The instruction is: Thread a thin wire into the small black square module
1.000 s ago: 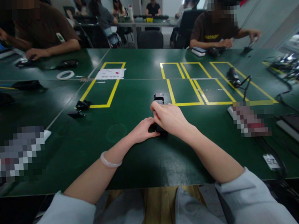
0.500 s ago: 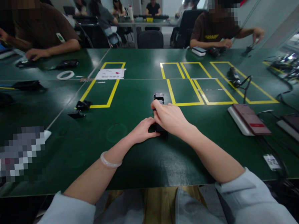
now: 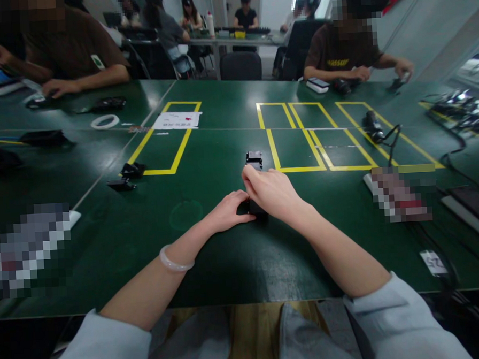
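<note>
as left hand [image 3: 228,212] and right hand [image 3: 273,193] hold it, device [image 3: 254,158] lies.

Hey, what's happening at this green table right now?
A person seated at the green table has both hands on a small black device lying in front of them. The right hand covers and grips its middle, while the left hand touches its near end. Across the table, a person at far left and a person at far right have hands by small dark items.
</note>
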Available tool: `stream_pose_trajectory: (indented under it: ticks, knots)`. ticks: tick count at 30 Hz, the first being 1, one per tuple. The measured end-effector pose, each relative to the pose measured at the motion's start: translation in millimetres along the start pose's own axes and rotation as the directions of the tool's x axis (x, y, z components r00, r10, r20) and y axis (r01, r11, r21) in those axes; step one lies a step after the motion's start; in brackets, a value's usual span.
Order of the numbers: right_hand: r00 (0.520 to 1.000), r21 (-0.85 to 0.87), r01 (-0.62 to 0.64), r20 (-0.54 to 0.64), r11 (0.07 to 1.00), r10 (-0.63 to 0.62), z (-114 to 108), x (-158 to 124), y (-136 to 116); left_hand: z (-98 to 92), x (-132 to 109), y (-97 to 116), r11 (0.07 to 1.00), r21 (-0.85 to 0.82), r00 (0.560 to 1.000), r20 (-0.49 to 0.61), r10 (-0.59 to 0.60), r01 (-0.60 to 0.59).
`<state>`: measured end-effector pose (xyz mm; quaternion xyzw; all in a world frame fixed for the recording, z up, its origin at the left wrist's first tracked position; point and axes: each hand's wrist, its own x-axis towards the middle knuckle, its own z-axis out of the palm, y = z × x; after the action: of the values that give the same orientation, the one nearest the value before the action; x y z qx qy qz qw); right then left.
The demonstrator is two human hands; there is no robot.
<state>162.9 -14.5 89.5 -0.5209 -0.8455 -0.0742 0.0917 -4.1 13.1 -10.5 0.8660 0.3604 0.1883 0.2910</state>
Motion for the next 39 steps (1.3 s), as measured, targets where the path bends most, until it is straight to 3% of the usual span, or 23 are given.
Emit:
stream_pose_trajectory:
  ticks: [20,39]
  knots:
    - [0.995,0.031,-0.046,0.091,0.998,0.043,-5.5,-0.3,-1.2,-0.1,-1.0,1.6,1.0,-0.015,1.0,0.005,0.0,0.0]
    - [0.996,0.011,-0.034,0.078,0.999,0.033,-0.3,0.9,0.9,-0.8,-0.7,2.2,1.0,-0.016,1.0,0.003,-0.009,0.009]
